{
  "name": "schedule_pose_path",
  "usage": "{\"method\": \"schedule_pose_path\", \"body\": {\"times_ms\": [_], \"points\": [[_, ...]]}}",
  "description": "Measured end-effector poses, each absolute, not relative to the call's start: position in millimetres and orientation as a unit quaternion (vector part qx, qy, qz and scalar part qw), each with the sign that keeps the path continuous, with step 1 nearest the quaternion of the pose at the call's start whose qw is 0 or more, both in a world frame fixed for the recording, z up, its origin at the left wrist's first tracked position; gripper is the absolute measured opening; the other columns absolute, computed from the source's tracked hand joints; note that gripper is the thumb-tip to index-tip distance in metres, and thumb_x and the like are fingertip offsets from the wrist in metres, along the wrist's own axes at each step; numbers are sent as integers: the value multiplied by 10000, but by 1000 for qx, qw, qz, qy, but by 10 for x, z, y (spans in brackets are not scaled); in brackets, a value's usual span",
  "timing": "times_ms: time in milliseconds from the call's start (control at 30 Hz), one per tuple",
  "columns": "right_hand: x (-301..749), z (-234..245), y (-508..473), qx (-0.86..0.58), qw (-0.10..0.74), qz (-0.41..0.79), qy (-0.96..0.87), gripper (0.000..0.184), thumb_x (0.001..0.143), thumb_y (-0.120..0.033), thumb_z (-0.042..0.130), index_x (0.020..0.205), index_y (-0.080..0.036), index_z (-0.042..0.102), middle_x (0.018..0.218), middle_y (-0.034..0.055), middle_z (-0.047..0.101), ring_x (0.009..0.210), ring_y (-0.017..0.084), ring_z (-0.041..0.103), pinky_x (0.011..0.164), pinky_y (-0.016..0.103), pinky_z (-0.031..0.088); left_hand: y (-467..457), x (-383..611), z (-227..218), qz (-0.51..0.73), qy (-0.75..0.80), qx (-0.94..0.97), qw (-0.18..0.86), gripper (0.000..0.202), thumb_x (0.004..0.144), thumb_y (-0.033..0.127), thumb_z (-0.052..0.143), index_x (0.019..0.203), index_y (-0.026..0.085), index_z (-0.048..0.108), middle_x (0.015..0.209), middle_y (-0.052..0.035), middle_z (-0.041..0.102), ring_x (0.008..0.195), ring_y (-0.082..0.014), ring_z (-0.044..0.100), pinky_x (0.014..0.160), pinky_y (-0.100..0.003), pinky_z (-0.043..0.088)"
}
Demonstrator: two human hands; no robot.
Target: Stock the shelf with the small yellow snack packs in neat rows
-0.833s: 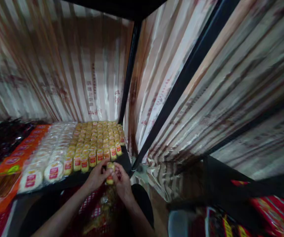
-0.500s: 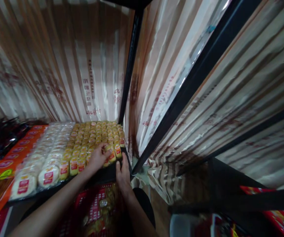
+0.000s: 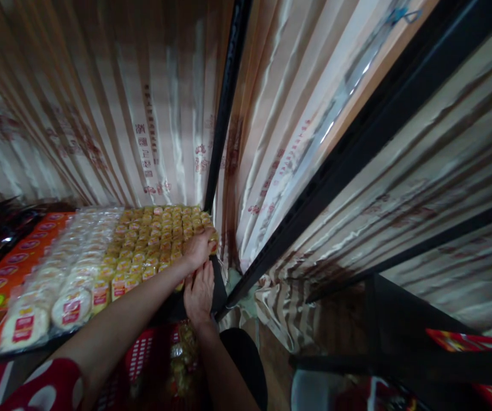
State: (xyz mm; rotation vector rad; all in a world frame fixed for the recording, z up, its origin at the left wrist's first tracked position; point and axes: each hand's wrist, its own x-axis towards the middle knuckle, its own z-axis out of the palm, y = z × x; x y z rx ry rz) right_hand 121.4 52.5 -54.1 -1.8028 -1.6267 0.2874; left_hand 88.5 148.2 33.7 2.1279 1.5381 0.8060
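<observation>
Rows of small yellow wrapped snack packs (image 3: 147, 240) with red labels stand packed together on a dark shelf (image 3: 218, 285). My left hand (image 3: 198, 249) reaches over to their right end, fingers curled round a pack in the corner and partly hiding it. Just below it, my right hand (image 3: 200, 292) lies with fingers stretched out against the front of the rows, near the shelf edge. Under my arms is a red basket (image 3: 141, 354) holding more yellow packs (image 3: 181, 357).
Round white packs (image 3: 71, 308) line up left of the yellow ones, beside orange packets (image 3: 27, 245). Dark shelf posts (image 3: 224, 114) and a slanting dark beam (image 3: 314, 200) frame the corner. Pleated printed curtains (image 3: 164, 114) hang behind. Red packets (image 3: 464, 341) lie at lower right.
My left hand has moved right and farther back, to the right end of the yellow rows. My right hand has shifted slightly left, close under it. The view has tilted a little.
</observation>
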Motion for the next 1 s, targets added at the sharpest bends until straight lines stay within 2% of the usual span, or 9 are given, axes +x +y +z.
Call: {"method": "schedule_pose_path", "body": {"times_ms": [267,467,600,833,1000], "points": [[1228,-618,572,-685,388,131,-602,552,917,-383,285,1343,-46,382,1441,189,308,1368,266,189,1056,460,257,1540,914,239,163,561,806,101,206,838,218,485,1021,205,578,1080,-56,579,934,-163,573,749,-234,450],[1384,-635,692,-688,466,173,-528,607,912,-428,195,1353,-40,349,1426,178,338,1342,229,265,1075,425,244,1588,926,299,137,542,826,65,187,816,200,506,968,179,613,1063,-79,569,1032,-213,520,818,-282,444],[1429,-601,766,-698,438,183,-536,600,907,-382,201,1354,-10,345,1423,179,345,1337,229,281,1080,410,243,1610,920,325,135,548,823,66,169,815,179,496,929,161,618,1051,-86,565,1025,-216,512,826,-299,447],[1342,-561,778,-732,357,157,-559,538,910,-308,231,1365,-48,353,1437,160,325,1343,251,270,1065,446,252,1613,938,324,148,559,811,90,206,810,126,474,961,176,606,1073,-84,565,1048,-213,498,858,-316,441],[1357,-548,799,-735,352,159,-558,510,900,-288,248,1332,-73,416,1426,155,352,1332,258,276,1054,467,257,1564,932,371,157,569,800,108,241,824,107,440,1001,172,590,1119,-91,549,1103,-220,463,872,-313,427]]}}
